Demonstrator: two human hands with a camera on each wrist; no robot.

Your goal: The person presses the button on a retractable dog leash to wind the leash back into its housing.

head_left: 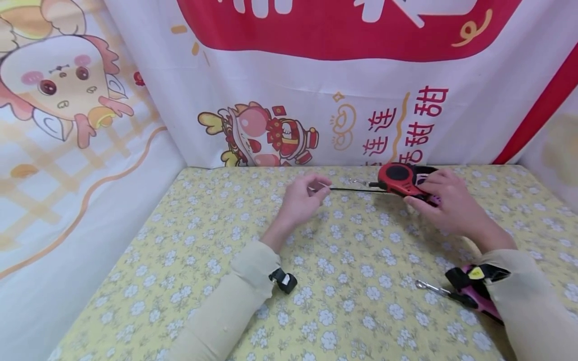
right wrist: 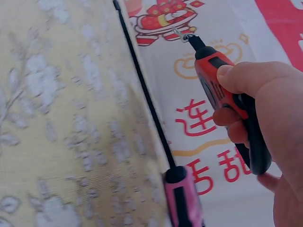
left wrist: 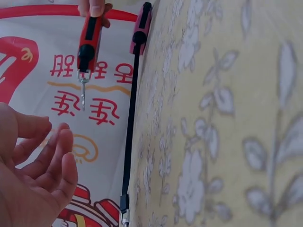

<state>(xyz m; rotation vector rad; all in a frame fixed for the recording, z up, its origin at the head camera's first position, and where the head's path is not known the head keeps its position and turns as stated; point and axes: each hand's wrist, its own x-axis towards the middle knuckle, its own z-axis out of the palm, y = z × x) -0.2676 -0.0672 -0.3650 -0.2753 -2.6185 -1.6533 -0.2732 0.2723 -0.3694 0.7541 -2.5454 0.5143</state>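
Observation:
My right hand (head_left: 451,205) grips the handle of a red and black retractable dog leash (head_left: 397,178), held up near the back of the table. A short metal clip (left wrist: 83,92) sticks out of its nose, pointing left. Beneath it, a pink retractable leash (right wrist: 184,198) lies on the table, partly hidden in the head view. Its black strap (right wrist: 144,87) is drawn out to the left along the tabletop, ending in a clip (left wrist: 125,215). My left hand (head_left: 304,200) hovers near that strap end, fingers loosely bent, holding nothing.
Another pink and black leash (head_left: 483,301) with a metal clip (head_left: 433,288) lies at the front right, partly under my right sleeve (head_left: 533,301). A yellow flowered cloth (head_left: 343,321) covers the table. Printed curtains (head_left: 280,90) hang along the back edge and sides.

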